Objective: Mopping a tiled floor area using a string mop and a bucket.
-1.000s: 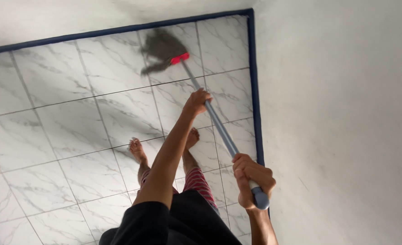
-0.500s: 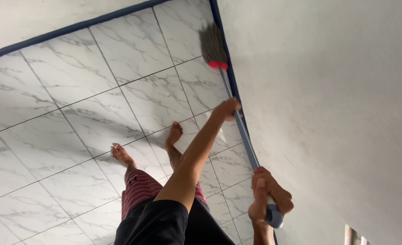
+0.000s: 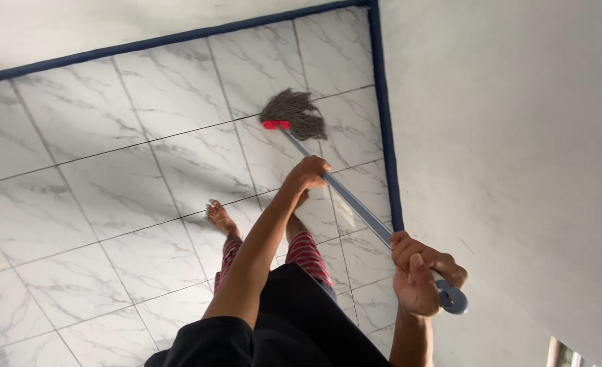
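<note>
Nearest the camera, the right hand (image 3: 420,275) is clenched around the upper end of a long grey-blue metal mop handle (image 3: 355,207), close to the white plastered wall (image 3: 511,170) on the right. Farther along, the left hand (image 3: 308,173) grasps the same handle at mid-length, its arm reaching over black shorts and red striped trousers (image 3: 308,251). Two bare feet (image 3: 219,217) stand on the white marble-patterned floor tiles (image 3: 111,183). Beyond them, the grey string mop head with a red clamp (image 3: 294,112) lies on the tiles, near the dark blue skirting strip (image 3: 382,115). Open tiled floor extends to the left, up to the far wall's blue strip.
</note>
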